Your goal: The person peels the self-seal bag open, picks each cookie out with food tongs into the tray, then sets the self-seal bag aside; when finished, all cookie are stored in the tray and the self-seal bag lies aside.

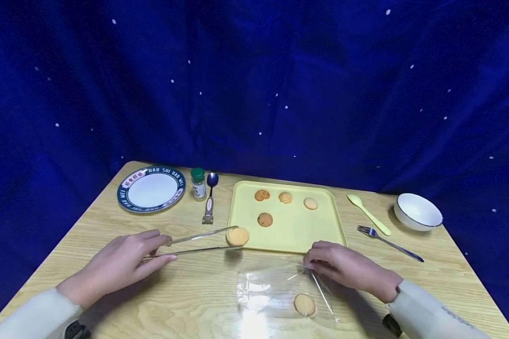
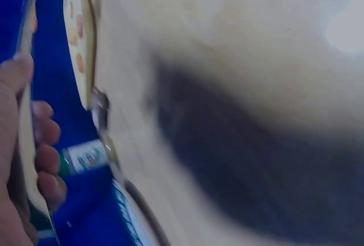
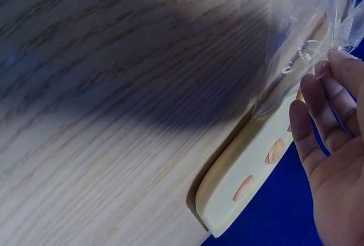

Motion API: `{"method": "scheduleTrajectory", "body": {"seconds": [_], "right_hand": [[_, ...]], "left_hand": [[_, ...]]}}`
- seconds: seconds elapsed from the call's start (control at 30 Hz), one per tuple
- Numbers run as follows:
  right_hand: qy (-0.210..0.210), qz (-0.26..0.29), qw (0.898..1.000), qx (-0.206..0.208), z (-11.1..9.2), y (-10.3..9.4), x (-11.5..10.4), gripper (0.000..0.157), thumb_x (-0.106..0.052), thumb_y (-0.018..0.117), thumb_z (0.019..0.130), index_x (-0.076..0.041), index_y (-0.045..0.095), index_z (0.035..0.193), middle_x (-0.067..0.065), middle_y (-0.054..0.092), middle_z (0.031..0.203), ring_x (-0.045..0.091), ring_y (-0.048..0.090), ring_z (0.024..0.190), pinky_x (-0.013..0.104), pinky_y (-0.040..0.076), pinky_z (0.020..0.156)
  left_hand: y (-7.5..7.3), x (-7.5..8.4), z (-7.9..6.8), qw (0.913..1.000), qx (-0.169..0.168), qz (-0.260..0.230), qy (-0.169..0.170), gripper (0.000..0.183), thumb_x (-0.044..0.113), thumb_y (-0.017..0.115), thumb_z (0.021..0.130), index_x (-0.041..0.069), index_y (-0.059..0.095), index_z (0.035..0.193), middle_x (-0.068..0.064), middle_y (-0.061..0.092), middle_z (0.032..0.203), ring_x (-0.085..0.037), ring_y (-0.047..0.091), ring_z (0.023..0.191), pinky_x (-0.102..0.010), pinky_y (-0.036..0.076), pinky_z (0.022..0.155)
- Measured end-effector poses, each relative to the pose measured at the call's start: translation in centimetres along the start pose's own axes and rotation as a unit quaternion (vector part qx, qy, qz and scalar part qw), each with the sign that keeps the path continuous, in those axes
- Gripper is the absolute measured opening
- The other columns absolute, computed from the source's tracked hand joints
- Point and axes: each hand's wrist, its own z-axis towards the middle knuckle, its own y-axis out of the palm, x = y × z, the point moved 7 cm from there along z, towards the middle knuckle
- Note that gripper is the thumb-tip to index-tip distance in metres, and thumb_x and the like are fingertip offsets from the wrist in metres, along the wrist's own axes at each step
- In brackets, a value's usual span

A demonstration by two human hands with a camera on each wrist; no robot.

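My left hand (image 1: 129, 256) grips metal tongs (image 1: 199, 235), whose tips hold a round pale cookie (image 1: 238, 237) over the near left edge of the yellow tray (image 1: 288, 235). With thumb and fingers my right hand (image 1: 348, 264) pinches the edge of a clear plastic bag (image 1: 271, 287), just in front of the tray. One round cookie (image 1: 304, 305) lies inside the bag. On the tray are several cookies, among them a brown one (image 1: 265, 220) and a swirled one (image 1: 285, 197). In the right wrist view, thumb and fingertips meet on the bag's crumpled plastic (image 3: 335, 35).
Left of the tray are a patterned plate (image 1: 151, 189), a green-capped jar (image 1: 198, 184) and a dark spoon (image 1: 209, 200). To its right lie a yellow spoon (image 1: 369, 214) and a fork (image 1: 390, 243), with a white bowl (image 1: 417, 212) beyond. A blue curtain (image 1: 254, 94) hangs behind the table.
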Motion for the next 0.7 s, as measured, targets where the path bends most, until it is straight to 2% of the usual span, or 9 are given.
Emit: {"method": "scheduleTrajectory", "body": {"seconds": [0.17, 0.27, 0.43, 0.57, 0.7], "right_hand": [[-0.008, -0.001, 1.0, 0.002, 0.2, 0.3, -0.3, 0.01, -0.014, 0.062, 0.094, -0.023, 0.065, 0.097, -0.016, 0.059, 0.09, -0.006, 0.053, 0.083, 0.013, 0.048, 0.074], [-0.009, -0.005, 1.0, -0.001, 0.2, 0.7, -0.4, 0.011, -0.014, 0.064, 0.093, -0.024, 0.066, 0.097, -0.017, 0.058, 0.09, -0.006, 0.053, 0.082, 0.012, 0.047, 0.075], [-0.01, -0.018, 1.0, -0.012, 0.3, 1.1, -0.6, 0.012, -0.013, 0.064, 0.093, -0.025, 0.065, 0.096, -0.016, 0.056, 0.088, -0.006, 0.051, 0.08, 0.01, 0.046, 0.072], [-0.001, -0.025, 0.999, -0.022, 0.4, 1.0, -0.6, 0.014, -0.011, 0.065, 0.092, -0.024, 0.064, 0.095, -0.017, 0.055, 0.088, -0.006, 0.05, 0.08, 0.012, 0.047, 0.072], [-0.004, -0.033, 0.999, -0.028, 0.4, 0.8, -0.6, 0.013, -0.011, 0.065, 0.092, -0.023, 0.064, 0.095, -0.016, 0.056, 0.088, -0.006, 0.051, 0.082, 0.013, 0.048, 0.074]], "left_hand": [[1.3, 1.0, 3.6, 0.9991, -0.031, 0.014, -0.025, 0.025, 0.043, 0.065, 0.09, 0.018, 0.065, 0.093, 0.012, 0.052, 0.071, 0.002, 0.041, 0.057, -0.022, 0.036, 0.05], [2.2, 2.0, 5.7, 0.9984, -0.046, 0.009, -0.032, 0.029, 0.045, 0.065, 0.09, 0.016, 0.066, 0.097, 0.007, 0.061, 0.077, -0.003, 0.052, 0.062, -0.027, 0.041, 0.052], [4.0, 3.6, 9.0, 0.9961, -0.081, 0.0, -0.034, 0.03, 0.046, 0.062, 0.091, 0.017, 0.064, 0.091, 0.002, 0.066, 0.083, -0.012, 0.061, 0.068, -0.032, 0.045, 0.054], [5.7, 4.6, 10.9, 0.9943, -0.101, 0.003, -0.033, 0.03, 0.046, 0.061, 0.092, 0.017, 0.063, 0.085, 0.003, 0.063, 0.079, -0.011, 0.058, 0.065, -0.033, 0.045, 0.053], [7.4, 5.4, 11.9, 0.9922, -0.118, 0.002, -0.041, 0.032, 0.046, 0.061, 0.092, 0.016, 0.062, 0.082, 0.002, 0.063, 0.076, -0.013, 0.06, 0.066, -0.035, 0.046, 0.053]]}}
